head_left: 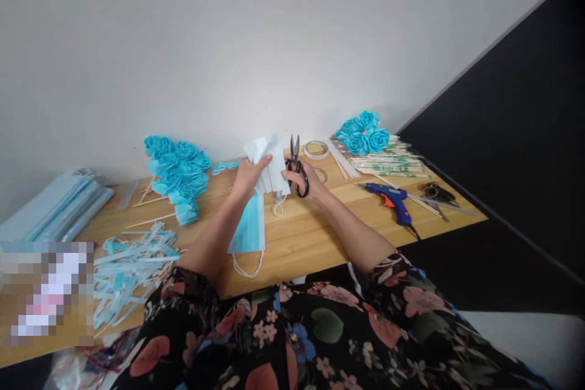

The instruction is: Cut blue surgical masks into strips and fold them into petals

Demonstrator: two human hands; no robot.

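Observation:
My left hand (250,174) grips a pale blue face mask (270,164) by its left side, lifted above the table. In my right hand (307,180) are black-handled scissors (296,164), their blades pointing up and parted, while the thumb touches the mask's lower right edge. An ear loop (278,206) dangles below the held mask. Beneath my left forearm a second blue face mask (249,225) lies flat on the wooden table, its white loop toward me.
Blue paper-like roses on sticks (178,167) lie at left, above a heap of cut strips (132,268). Stacked masks (50,201) sit far left. At right are more roses (363,133), wrapped sticks (388,161), a blue glue gun (390,196), other scissors (436,193) and tape rolls (315,149).

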